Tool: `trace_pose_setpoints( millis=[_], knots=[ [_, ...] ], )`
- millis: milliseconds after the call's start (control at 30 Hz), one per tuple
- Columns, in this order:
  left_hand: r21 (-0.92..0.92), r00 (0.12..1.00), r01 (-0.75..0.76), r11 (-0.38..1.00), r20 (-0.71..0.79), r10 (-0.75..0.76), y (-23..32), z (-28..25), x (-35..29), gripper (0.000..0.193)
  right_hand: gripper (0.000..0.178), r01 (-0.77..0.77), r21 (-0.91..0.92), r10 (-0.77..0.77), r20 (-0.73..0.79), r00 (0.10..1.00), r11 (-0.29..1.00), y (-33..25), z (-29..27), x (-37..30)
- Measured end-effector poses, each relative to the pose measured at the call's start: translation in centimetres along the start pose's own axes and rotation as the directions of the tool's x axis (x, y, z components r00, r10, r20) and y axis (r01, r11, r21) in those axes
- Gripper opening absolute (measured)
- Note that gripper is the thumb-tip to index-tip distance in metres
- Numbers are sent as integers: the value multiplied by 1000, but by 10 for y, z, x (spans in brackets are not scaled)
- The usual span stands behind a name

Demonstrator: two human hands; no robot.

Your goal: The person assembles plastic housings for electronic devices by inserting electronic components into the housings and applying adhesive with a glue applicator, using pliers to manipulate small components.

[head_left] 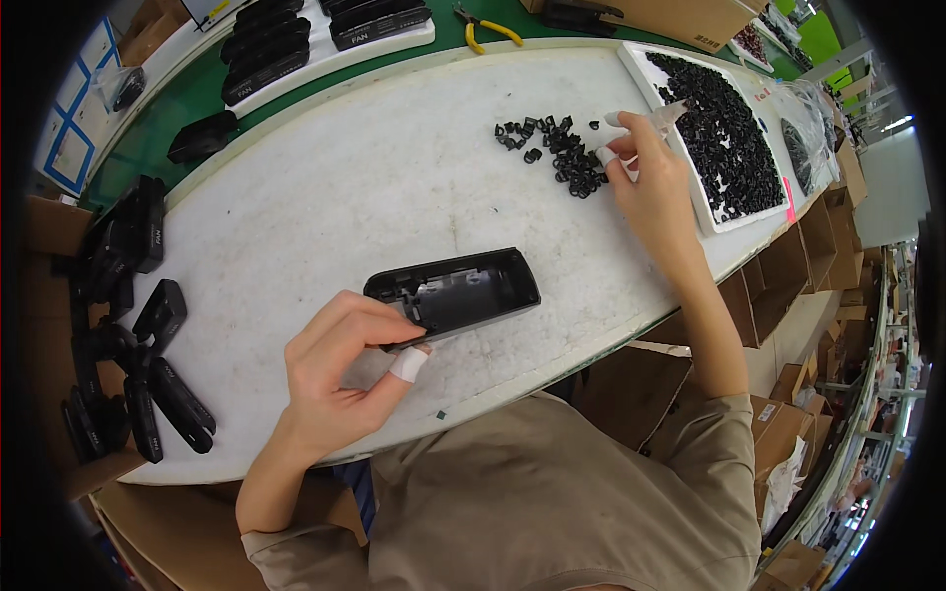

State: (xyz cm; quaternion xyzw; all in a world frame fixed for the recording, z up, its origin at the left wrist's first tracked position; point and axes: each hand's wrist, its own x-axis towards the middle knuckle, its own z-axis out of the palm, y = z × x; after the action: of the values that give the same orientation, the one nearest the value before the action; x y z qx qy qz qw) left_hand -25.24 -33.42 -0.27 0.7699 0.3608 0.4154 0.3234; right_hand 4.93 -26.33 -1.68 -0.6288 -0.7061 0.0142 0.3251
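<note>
My left hand grips the near left end of a black plastic housing, a long shell with its hollow side up, resting on or just above the white table. A white covering wraps the left thumb tip. Over to the right, my right hand is at the right edge of a loose pile of small black plastic parts. Its thumb and forefinger, both white-tipped, are apart with nothing visible between them. A pale translucent piece shows beside its knuckles; I cannot tell what it is.
A white foam tray full of small black parts lies at the right. Finished-looking black housings are heaped at the left in a cardboard box. Far back are yellow-handled pliers and housings on white foam.
</note>
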Motion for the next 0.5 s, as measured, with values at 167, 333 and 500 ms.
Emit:
trace_pose_setpoints(
  millis=[167, 333, 500],
  knots=[
    [10, 999, -6, 1000, -31, 6, 2, -1, 1, 19, 28, 106, -50, -106, 7, 994, 993, -9, 2, 7],
    [-14, 997, -32, 999, -76, 31, 0, -4, -4, 19, 26, 62, -29, -60, 80, 995, 998, -10, -5, 15],
    [2, 996, -77, 997, -51, 77, -1, -4, -2, 19, 25, 40, -60, -40, 11, 999, 997, -11, 3, 9]
  ],
)
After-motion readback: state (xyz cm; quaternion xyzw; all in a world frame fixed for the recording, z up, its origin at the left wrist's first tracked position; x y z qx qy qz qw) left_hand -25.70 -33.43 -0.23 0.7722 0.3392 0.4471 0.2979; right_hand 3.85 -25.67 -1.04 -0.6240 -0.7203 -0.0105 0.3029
